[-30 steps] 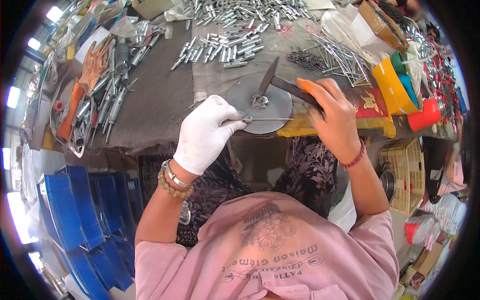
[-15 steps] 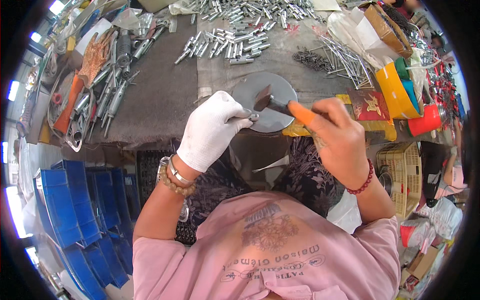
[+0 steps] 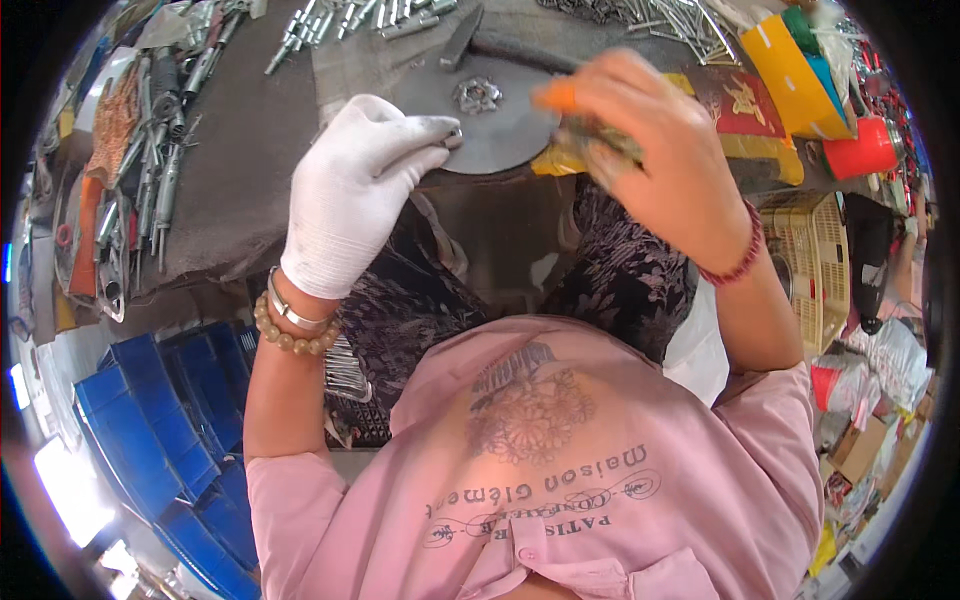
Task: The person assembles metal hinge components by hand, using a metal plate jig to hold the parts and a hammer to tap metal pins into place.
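My left hand (image 3: 350,190), in a white glove, pinches a small metal piece (image 3: 455,136) at the near-left edge of a grey round metal plate (image 3: 510,135). A jagged, shiny ring-shaped patch (image 3: 477,95) shows in the middle of the plate. Beyond it lies a hammer (image 3: 510,48), its head to the left and the far end of its handle hidden behind my right hand (image 3: 660,140). That bare hand, with an orange cover on one fingertip, is blurred by motion; its thumb and fingers look apart, with nothing plainly held.
Silvery metal tubes (image 3: 350,18) and thin rods (image 3: 690,25) lie at the back. Tools and an orange-patterned glove (image 3: 115,125) are at the left. A yellow box (image 3: 795,75) and red cup (image 3: 860,147) stand right. Blue bins (image 3: 140,410) are beside me at lower left.
The view has shifted, so the table sits higher and further left. The hammer has moved to the far side of the plate, and my right hand appears to have let go of it.
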A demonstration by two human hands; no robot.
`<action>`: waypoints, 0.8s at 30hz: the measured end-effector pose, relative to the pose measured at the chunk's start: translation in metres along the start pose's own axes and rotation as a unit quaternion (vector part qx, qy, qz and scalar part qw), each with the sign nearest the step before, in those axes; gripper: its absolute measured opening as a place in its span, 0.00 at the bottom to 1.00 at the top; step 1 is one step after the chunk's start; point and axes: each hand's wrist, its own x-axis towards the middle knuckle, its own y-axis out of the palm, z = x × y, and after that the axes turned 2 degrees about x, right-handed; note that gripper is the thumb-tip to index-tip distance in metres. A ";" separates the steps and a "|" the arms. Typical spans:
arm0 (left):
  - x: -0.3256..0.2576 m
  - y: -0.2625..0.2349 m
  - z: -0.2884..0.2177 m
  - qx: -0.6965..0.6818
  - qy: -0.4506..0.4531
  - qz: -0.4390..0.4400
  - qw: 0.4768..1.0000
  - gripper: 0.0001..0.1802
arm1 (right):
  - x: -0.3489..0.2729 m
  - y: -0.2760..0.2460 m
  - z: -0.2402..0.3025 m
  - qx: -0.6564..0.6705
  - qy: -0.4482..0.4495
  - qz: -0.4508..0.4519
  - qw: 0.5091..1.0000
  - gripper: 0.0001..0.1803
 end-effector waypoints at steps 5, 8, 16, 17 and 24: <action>0.011 0.001 0.009 0.048 0.044 -0.020 0.998 0.13 | -0.066 0.023 -0.002 0.113 0.152 0.377 0.907 0.10; 0.016 0.010 0.012 0.043 0.042 -0.054 0.997 0.11 | -0.120 0.085 -0.036 0.011 0.195 0.485 0.853 0.14; 0.016 0.004 0.019 0.013 -0.005 -0.028 1.000 0.13 | -0.134 0.186 -0.030 -0.014 0.177 0.553 0.814 0.19; 0.019 0.006 0.019 0.018 -0.023 -0.017 0.999 0.13 | -0.132 0.193 -0.031 0.002 0.181 0.551 0.815 0.18; 0.019 -0.005 0.010 0.070 0.015 -0.077 0.994 0.12 | -0.104 0.257 -0.084 -0.030 0.188 0.531 0.826 0.19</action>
